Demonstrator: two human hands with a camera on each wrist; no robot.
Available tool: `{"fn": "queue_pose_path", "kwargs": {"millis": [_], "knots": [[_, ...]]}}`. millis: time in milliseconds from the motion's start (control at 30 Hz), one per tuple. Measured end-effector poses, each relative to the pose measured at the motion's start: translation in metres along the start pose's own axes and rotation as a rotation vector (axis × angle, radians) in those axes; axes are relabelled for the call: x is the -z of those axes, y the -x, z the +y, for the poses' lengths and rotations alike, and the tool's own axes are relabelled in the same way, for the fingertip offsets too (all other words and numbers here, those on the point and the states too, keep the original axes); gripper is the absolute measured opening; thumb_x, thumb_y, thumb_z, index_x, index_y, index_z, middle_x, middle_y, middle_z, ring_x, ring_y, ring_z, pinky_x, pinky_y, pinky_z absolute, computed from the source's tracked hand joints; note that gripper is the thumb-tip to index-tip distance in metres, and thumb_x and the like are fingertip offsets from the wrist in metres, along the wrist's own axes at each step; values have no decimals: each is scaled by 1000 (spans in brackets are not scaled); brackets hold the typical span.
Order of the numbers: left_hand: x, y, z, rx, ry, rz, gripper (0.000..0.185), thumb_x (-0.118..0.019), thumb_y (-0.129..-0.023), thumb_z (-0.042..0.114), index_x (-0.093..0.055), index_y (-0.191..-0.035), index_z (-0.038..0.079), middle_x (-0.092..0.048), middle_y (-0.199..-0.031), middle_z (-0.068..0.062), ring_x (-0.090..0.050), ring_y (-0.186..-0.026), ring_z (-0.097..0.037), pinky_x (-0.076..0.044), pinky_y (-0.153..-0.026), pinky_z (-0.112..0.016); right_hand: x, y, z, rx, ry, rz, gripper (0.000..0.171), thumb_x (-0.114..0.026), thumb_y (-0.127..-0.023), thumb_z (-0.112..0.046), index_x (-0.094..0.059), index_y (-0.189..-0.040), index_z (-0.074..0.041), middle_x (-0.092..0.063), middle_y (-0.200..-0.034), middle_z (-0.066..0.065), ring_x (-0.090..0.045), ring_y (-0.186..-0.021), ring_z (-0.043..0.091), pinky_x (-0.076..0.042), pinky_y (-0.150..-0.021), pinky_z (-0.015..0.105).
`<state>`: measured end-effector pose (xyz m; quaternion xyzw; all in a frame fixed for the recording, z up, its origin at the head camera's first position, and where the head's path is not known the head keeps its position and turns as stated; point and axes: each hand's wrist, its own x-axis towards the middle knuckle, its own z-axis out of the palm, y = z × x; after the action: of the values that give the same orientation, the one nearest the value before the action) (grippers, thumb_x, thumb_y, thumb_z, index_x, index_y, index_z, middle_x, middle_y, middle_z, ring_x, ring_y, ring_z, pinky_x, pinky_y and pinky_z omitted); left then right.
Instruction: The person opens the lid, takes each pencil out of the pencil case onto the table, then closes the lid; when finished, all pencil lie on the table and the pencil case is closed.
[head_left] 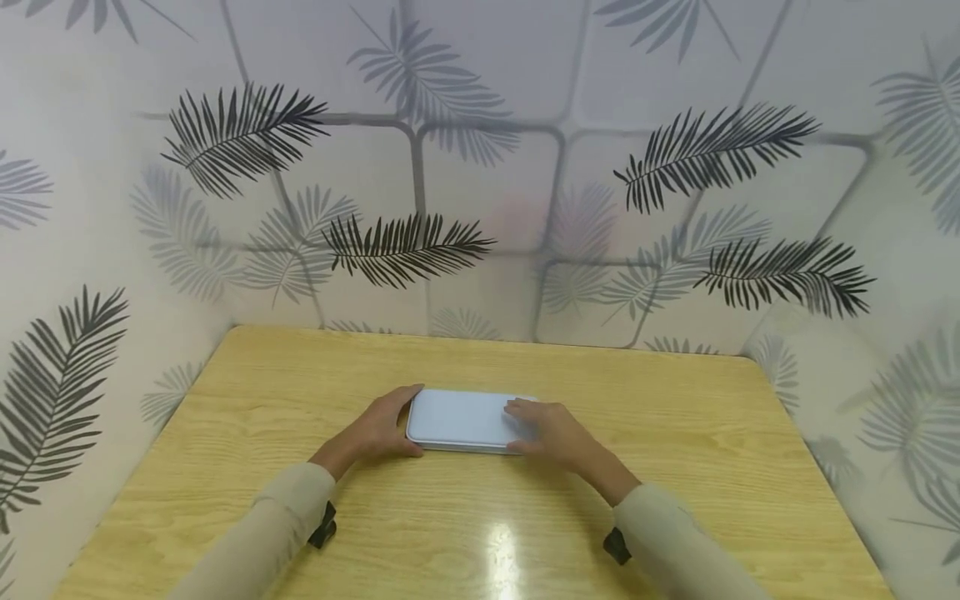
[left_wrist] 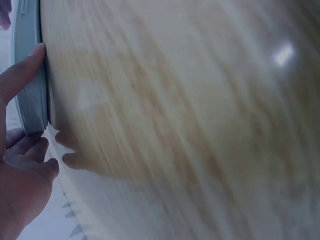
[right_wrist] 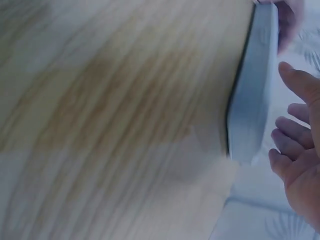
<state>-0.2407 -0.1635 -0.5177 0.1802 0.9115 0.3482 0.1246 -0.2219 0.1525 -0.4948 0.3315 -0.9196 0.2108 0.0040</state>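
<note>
A flat, pale blue-grey rectangular case (head_left: 461, 417) with rounded corners lies on the wooden table. At its left end, my left hand (head_left: 381, 425) grips it, thumb along the near side. The left wrist view shows that thumb pressed on the case's side wall (left_wrist: 31, 82) and the fingers of the left hand (left_wrist: 25, 185) curled at the end. My right hand (head_left: 553, 433) is over the right end, its fingers loosely bent. In the right wrist view, a gap shows between the right hand (right_wrist: 302, 150) and the case (right_wrist: 250, 90).
The wooden table (head_left: 300, 375) has a glossy top that reflects a light near the front. Behind it and on both sides hangs pale cloth with a leaf pattern (head_left: 495, 192). Dark straps (head_left: 324, 527) show at both wrists, below light sleeves.
</note>
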Motion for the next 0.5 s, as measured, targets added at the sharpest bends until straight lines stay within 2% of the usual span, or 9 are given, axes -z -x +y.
{"fn": "queue_pose_path", "kwargs": {"millis": [100,233,400,500], "knots": [[0,0,3,-8,-14,1,104,-89,-65,22,-29,-148,5,-33,-152,-15,-31,-142,-33,-29,-116,-45,-8,-8,-7,58,2,-10,59,-74,-82,-29,-56,-131,-1,-56,-135,12,-55,-124,28,-45,-104,44],[0,2,4,0,-22,2,102,-89,-64,22,-32,-147,6,-37,-150,-13,-34,-140,-32,-32,-115,-45,-17,-16,-16,77,6,-48,64,-73,-82,-32,-52,-135,-3,-51,-141,9,-51,-128,27,-43,-107,40],[0,5,3,-10,-26,-14,98,-87,-65,22,-34,-146,6,-40,-148,-13,-37,-138,-32,-34,-113,-44,-24,-22,-23,90,153,-89,66,-70,-83,-42,-52,-136,-7,-49,-144,5,-47,-133,21,-42,-109,36],[0,6,2,-10,-29,-8,97,-87,-65,22,-35,-145,6,-41,-148,-13,-37,-138,-31,-35,-113,-44,-25,-24,-28,103,215,-99,65,-70,-83,-42,-52,-136,-6,-49,-144,6,-46,-134,20,-42,-108,36]]}}
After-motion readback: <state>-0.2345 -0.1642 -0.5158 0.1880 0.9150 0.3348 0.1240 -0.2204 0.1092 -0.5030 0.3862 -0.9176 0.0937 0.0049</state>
